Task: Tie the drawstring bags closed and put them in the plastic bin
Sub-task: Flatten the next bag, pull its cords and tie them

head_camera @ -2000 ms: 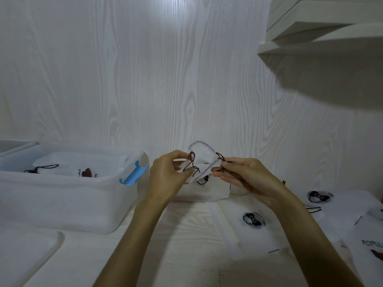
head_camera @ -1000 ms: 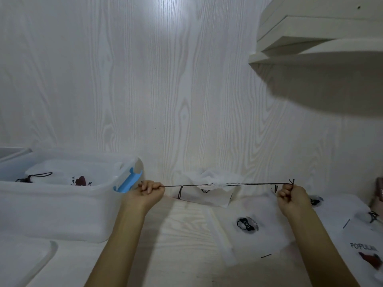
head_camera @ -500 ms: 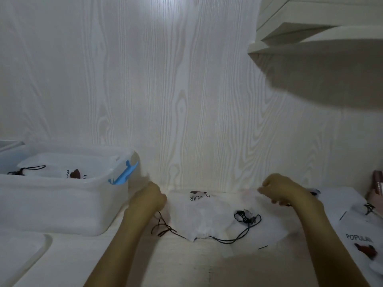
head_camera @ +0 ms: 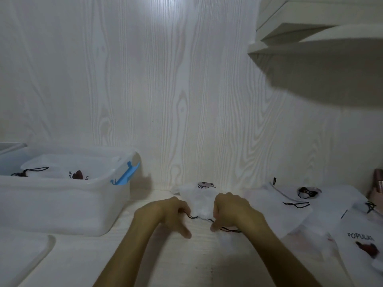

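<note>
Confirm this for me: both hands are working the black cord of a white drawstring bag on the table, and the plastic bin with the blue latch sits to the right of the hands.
One detail is wrong: the plastic bin with the blue latch sits to the left of the hands, as the head view shows. The rest holds: the left hand and right hand are at the black cord of the white drawstring bag on the table.

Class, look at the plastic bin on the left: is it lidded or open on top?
Open: the plastic bin has no lid on, and a tied drawstring bag shows inside.
</note>
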`<state>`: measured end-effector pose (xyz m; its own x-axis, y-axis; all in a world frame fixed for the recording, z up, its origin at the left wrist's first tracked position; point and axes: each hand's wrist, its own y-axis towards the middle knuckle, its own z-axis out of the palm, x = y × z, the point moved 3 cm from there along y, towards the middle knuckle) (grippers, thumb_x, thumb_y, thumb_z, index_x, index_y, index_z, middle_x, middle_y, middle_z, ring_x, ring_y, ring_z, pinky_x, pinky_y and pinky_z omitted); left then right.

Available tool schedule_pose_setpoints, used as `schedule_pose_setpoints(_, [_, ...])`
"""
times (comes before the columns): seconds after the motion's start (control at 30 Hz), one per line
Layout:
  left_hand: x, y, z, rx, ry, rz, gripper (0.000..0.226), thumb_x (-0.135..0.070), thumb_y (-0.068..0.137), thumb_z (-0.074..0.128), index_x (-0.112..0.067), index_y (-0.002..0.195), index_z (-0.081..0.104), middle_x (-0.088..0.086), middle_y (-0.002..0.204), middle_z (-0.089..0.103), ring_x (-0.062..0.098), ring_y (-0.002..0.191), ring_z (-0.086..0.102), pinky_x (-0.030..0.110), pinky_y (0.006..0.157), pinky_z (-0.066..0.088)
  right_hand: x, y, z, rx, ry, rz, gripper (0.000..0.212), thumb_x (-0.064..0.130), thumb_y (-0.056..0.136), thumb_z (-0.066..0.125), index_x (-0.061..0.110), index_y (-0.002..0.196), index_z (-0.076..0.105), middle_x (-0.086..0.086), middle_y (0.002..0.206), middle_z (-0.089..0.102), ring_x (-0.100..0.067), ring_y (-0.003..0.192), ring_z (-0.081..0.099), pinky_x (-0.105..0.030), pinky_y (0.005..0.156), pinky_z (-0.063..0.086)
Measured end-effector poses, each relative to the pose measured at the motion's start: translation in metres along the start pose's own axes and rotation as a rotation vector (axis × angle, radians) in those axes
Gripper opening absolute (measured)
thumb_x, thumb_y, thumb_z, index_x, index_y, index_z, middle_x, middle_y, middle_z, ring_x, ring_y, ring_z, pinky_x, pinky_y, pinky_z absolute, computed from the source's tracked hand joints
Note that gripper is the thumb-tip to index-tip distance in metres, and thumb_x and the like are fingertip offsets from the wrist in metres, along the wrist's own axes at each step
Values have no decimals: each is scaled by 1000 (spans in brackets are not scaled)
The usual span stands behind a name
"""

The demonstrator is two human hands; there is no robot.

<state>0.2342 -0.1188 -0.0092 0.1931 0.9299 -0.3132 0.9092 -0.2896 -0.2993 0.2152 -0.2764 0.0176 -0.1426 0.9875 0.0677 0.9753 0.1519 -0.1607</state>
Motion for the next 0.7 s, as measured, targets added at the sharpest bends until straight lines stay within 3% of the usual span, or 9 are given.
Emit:
schedule_pose_setpoints(0.07, [4, 5, 3, -33, -4, 44, 58, -58, 77, 66, -31, 127, 53, -1, 131, 51, 19, 118, 51, 28, 98, 40, -5, 8, 5, -83, 51, 21, 40, 27, 76, 74, 10, 109, 61, -8, 114, 61, -24, 105, 59, -25, 75, 39])
schedule_pose_setpoints(0.17, [4, 10, 5, -152, -21, 54, 52, -48, 78, 70, -32, 125, 55, -7, 126, 55, 17, 113, 53, 26, 91, 42, -15, 15, -1, -99, 157, 19, 35, 29, 76, 75, 10, 104, 67, -5, 103, 67, -21, 95, 63, -26, 75, 47])
schedule_pose_setpoints(0.27, [-2, 10, 7, -373, -57, 95, 19, -51, 81, 65, -33, 84, 63, -11, 91, 61, 11, 86, 56, 24, 68, 38, -23, 14, -13, -95, 338, -55, 20, 27, 81, 70, 10, 90, 74, 0, 80, 71, -11, 72, 62, -25, 69, 49])
schedule_pose_setpoints(0.33, [-5, 9, 5, -440, -136, 127, 33, -49, 88, 57, -28, 64, 60, -13, 67, 56, 8, 68, 51, 24, 59, 36, -27, 8, -25, -132, 453, -117, 16, 24, 87, 63, 16, 78, 74, 3, 72, 71, -4, 63, 61, -18, 66, 48])
schedule_pose_setpoints(0.43, [-4, 2, -9, -485, -376, 190, 40, -40, 94, 53, -32, 55, 57, -18, 52, 54, 2, 55, 48, 29, 63, 41, -35, 2, -41, -260, 671, -155, 21, 19, 92, 55, 17, 75, 67, 3, 64, 67, -8, 60, 62, -16, 63, 47])
schedule_pose_setpoints(0.5, [-4, -7, -25, -580, -399, 207, 38, -41, 93, 53, -30, 58, 62, -16, 52, 56, 5, 53, 50, 28, 63, 42, -38, 1, -44, -346, 728, -144, 21, 21, 92, 55, 18, 75, 67, 2, 64, 64, -9, 60, 61, -17, 63, 47])
schedule_pose_setpoints(0.6, [-12, -19, -41, -763, -138, 108, 33, -41, 95, 51, -21, 81, 73, -3, 75, 70, 16, 72, 64, 29, 67, 45, -35, 4, -43, -495, 655, -99, 22, 28, 90, 57, 27, 70, 65, 2, 80, 69, -12, 72, 62, -27, 69, 48])
schedule_pose_setpoints(0.7, [-12, -24, -43, -703, -212, 53, 22, -31, 90, 61, -21, 109, 68, -3, 88, 73, 12, 79, 67, 24, 68, 46, -24, 1, -45, -640, 653, -120, 17, 33, 91, 56, 27, 76, 62, 8, 91, 62, -12, 76, 59, -31, 72, 47])
